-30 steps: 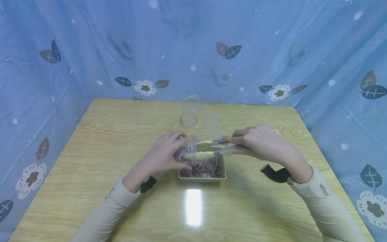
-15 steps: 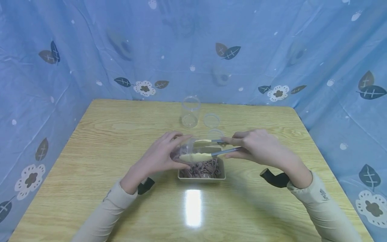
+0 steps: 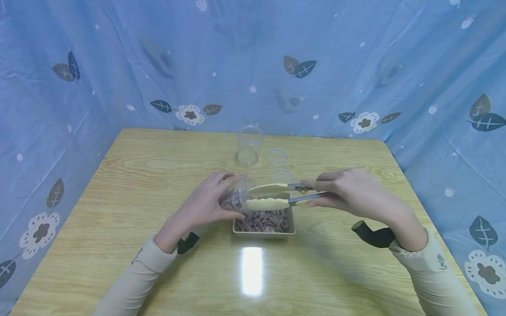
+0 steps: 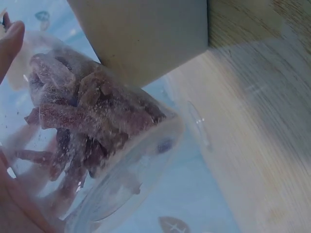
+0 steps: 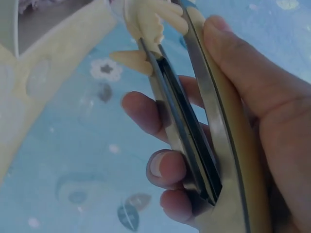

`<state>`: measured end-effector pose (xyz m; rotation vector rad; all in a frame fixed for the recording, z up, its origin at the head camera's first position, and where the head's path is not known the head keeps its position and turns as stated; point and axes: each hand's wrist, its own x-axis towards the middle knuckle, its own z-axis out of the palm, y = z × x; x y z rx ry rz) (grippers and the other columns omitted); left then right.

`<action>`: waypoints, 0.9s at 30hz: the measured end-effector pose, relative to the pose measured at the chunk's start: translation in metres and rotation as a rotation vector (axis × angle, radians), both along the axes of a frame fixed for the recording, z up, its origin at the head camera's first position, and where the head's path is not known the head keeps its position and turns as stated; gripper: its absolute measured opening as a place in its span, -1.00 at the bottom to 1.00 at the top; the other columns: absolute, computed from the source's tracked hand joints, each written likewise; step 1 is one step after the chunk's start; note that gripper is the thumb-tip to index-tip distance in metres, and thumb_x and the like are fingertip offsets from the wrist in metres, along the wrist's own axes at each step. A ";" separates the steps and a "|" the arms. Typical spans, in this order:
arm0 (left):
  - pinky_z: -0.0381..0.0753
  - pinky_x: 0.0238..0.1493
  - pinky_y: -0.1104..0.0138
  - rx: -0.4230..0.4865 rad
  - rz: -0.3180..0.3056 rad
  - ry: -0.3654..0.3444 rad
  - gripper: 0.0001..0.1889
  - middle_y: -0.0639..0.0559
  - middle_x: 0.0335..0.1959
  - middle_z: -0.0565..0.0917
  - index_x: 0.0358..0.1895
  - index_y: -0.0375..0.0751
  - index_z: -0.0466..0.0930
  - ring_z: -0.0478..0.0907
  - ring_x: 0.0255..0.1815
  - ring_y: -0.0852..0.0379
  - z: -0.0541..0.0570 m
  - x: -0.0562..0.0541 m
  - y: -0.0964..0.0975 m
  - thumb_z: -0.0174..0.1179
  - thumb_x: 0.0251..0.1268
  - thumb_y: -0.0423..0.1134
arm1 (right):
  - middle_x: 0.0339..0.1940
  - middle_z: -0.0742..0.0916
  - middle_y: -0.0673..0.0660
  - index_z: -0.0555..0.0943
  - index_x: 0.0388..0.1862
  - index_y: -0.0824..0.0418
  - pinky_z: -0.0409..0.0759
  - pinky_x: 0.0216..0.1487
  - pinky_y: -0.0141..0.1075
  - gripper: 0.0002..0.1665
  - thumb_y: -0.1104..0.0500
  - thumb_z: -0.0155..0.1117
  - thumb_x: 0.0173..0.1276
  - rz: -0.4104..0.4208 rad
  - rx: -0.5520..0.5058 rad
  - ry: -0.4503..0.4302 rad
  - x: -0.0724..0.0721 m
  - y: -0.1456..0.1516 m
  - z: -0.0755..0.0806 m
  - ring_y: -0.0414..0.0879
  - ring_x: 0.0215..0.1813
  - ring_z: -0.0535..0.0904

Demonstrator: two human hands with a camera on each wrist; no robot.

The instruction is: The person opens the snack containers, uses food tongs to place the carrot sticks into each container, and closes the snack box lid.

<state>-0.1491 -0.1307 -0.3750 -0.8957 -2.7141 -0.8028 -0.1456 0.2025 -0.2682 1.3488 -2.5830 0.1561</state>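
My left hand (image 3: 205, 202) grips a clear plastic jar (image 4: 160, 133) tipped on its side, its mouth facing right. Dark purple-brown strips (image 4: 97, 114) fill much of it in the left wrist view. Below the jar stands a cream rectangular tray (image 3: 265, 235), with more of the same strips (image 3: 272, 220) inside. In my right hand (image 3: 357, 197) are tongs (image 3: 269, 204) with metal arms and scalloped cream tips, thumb on one arm and fingers round the other. The tongs are spread, their tips right at the jar's mouth.
Behind the tray, an upright clear jar (image 3: 250, 151) stands near the table's back edge. Two clear round lids, a farther one (image 3: 277, 157) and a nearer one (image 3: 283, 176), lie to its right. A patterned blue curtain (image 3: 253, 66) encloses the wooden table (image 3: 166, 263).
The tongs and my right hand have drawn to the right, their tips backing out from inside the jar to its mouth. The jar and my left hand have shifted slightly left.
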 end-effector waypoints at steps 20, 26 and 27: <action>0.46 0.21 0.17 0.963 -0.109 -0.305 -0.19 -0.28 0.22 0.25 0.32 -0.17 0.08 0.34 0.23 -0.09 -0.006 -0.008 -0.011 0.29 -0.02 -0.56 | -0.50 0.54 -0.32 0.64 0.01 -0.12 0.05 -0.75 -0.52 -0.37 -0.38 0.26 0.01 -0.127 0.168 -0.024 0.002 0.025 0.001 -0.45 -0.68 0.14; 0.30 0.30 -0.02 0.872 -0.011 -0.323 -0.17 -0.20 0.21 0.33 0.28 -0.17 0.14 0.31 0.24 -0.10 0.003 -0.001 -0.008 0.37 -0.12 -0.54 | -0.42 0.62 -0.25 0.61 0.05 -0.14 0.12 -0.76 -0.48 -0.34 -0.37 0.30 -0.03 -0.160 0.272 -0.113 -0.003 0.016 0.003 -0.38 -0.67 0.19; 0.29 0.30 -0.03 0.849 0.003 -0.325 -0.16 -0.18 0.21 0.34 0.28 -0.19 0.15 0.31 0.24 -0.13 0.006 0.000 -0.007 0.38 -0.14 -0.53 | -0.42 0.61 -0.24 0.61 0.06 -0.13 0.13 -0.75 -0.48 -0.33 -0.38 0.29 -0.03 -0.158 0.290 -0.123 -0.004 0.015 0.003 -0.37 -0.67 0.19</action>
